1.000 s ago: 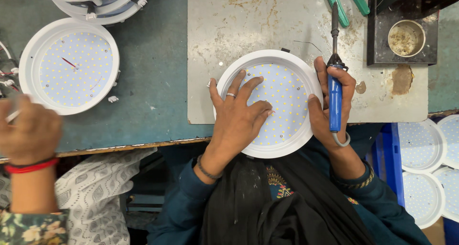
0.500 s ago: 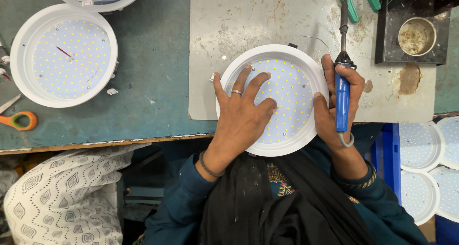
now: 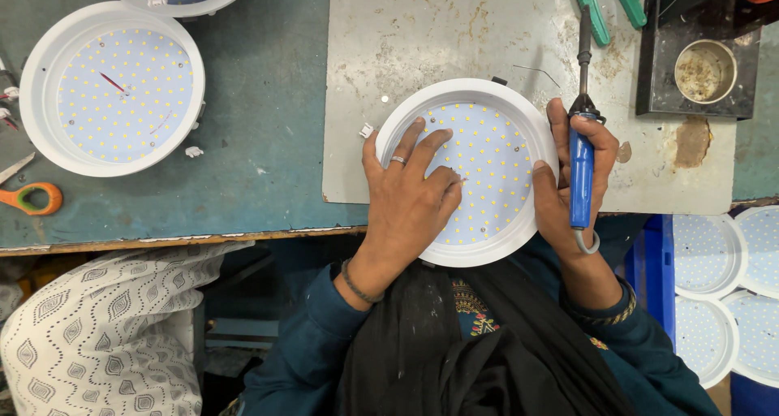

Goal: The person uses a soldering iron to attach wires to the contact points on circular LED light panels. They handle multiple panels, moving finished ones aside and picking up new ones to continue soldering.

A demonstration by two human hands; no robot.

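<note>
A: Item — round white LED downlight (image 3: pixel 487 152), dotted panel facing up, overhanging the metal plate's (image 3: pixel 422 51) near edge.

B: Left hand (image 3: pixel 410 193) lying flat on it; right hand (image 3: pixel 572 181) clasping a blue soldering iron (image 3: pixel 580 152) — bare plate lying beyond.

Round white LED panel (image 3: pixel 487 152) — flat, face-up.

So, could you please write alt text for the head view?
A person's left hand presses flat on a round white LED panel light on a metal plate, while the right hand grips a blue soldering iron beside its rim.
</note>
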